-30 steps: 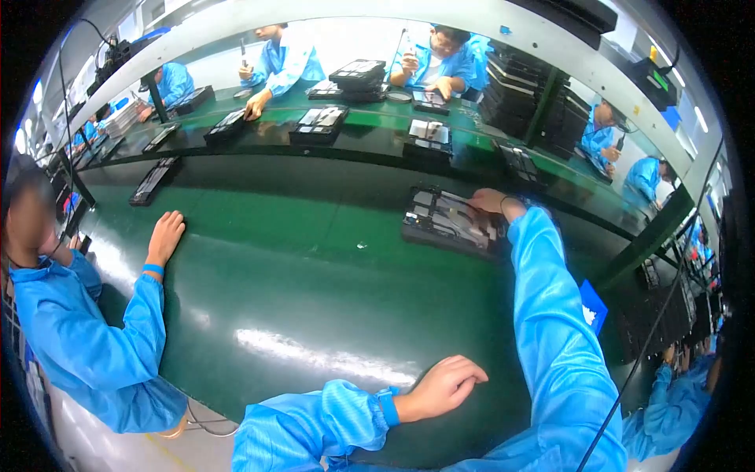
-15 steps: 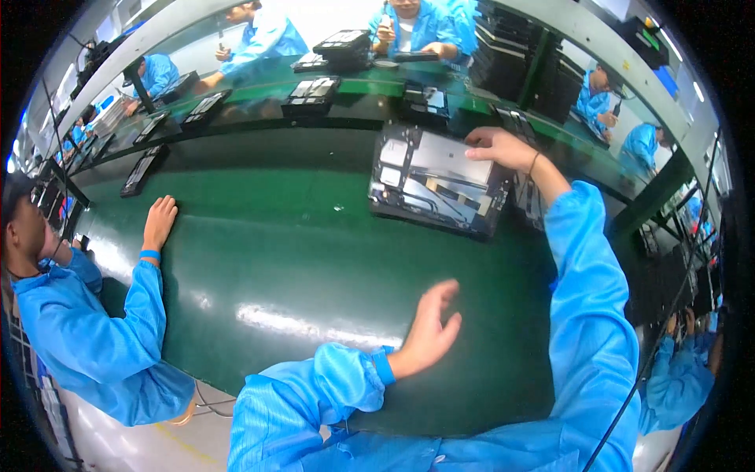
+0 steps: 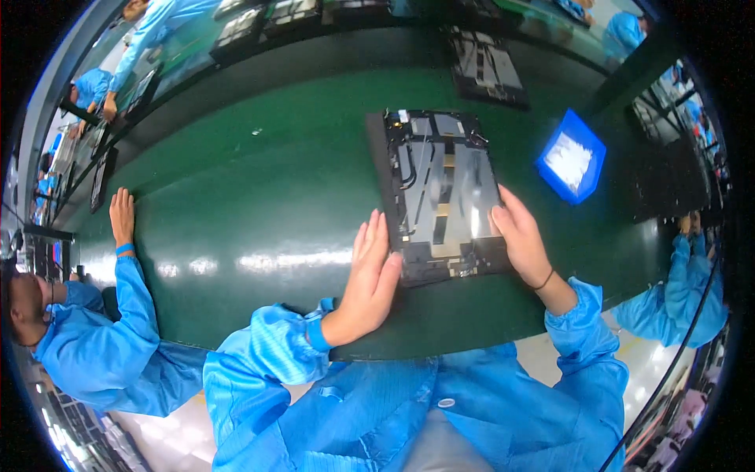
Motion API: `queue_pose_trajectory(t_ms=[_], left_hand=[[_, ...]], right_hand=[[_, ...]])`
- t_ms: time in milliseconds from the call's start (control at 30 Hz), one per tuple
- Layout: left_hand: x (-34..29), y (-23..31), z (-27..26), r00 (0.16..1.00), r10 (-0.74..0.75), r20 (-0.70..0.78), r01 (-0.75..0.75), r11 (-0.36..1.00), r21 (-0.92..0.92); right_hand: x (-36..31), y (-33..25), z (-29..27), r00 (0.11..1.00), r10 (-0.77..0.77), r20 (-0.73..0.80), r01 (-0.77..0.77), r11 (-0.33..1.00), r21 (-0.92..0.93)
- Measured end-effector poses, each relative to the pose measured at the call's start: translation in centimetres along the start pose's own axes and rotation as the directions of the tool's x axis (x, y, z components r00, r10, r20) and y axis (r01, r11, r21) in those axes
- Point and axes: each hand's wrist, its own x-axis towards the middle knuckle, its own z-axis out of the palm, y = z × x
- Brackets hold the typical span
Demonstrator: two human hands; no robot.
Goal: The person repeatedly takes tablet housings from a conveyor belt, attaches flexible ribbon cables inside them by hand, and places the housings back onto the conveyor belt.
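Observation:
A flat electronic device (image 3: 468, 185), perhaps an opened tablet, shows silver plates, black cables and gold-coloured strips. It lies in a dark tray (image 3: 379, 157) on the green table in front of me, turned lengthwise. My right hand (image 3: 523, 236) grips the tray's right edge, thumb on top and fingers along the side. On the opposite side, my left hand (image 3: 366, 279) rests at the lower left corner with its fingers stretched out, its thumb against the edge. Whether the left fingertips touch the tray cannot be made out.
A blue bin (image 3: 572, 161) with small white pieces stands to the right. Another device in a dark tray (image 3: 487, 69) lies beyond. More trays line the raised shelf (image 3: 338, 47) at the back. A co-worker's hand (image 3: 122, 216) rests on the table at left. A dark post (image 3: 641, 75) rises at right.
The device in its tray has come down toward me from the back of the table and turned lengthwise. My right hand came with it, and my left hand moved to its side. My view has shifted.

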Motion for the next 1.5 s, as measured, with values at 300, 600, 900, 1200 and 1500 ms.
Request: queue_pose_trajectory(t_ms=[300, 600, 900, 1200, 1500], left_hand=[[4.0, 3.9, -2.1, 0.955, 0.232, 0.183, -0.289, 0.616, 0.733], [7.8, 2.5, 1.4, 0.91, 0.408, 0.07, -0.397, 0.813, 0.425], [4.2, 1.8, -0.1, 0.544, 0.79, 0.282, -0.735, 0.287, 0.615], [3.7, 2.0, -0.9, 0.529, 0.789, 0.313, -0.83, 0.404, 0.384], [9.0, 0.7, 2.0, 0.948, 0.311, 0.064, -0.316, 0.904, 0.289]], right_hand=[[-0.2, -3.0, -3.4, 0.967, -0.226, 0.118, 0.241, 0.658, -0.713], [1.2, -4.1, 0.3, 0.773, -0.587, 0.239, 0.593, 0.534, -0.603], [-0.3, -3.3, 2.1, 0.799, -0.32, 0.509, 0.577, 0.643, -0.503], [1.4, -3.3, 1.4, 0.737, -0.548, 0.395, 0.615, 0.302, -0.729], [5.7, -4.8, -14.0, 0.594, -0.803, -0.044, -0.152, -0.059, -0.987]])
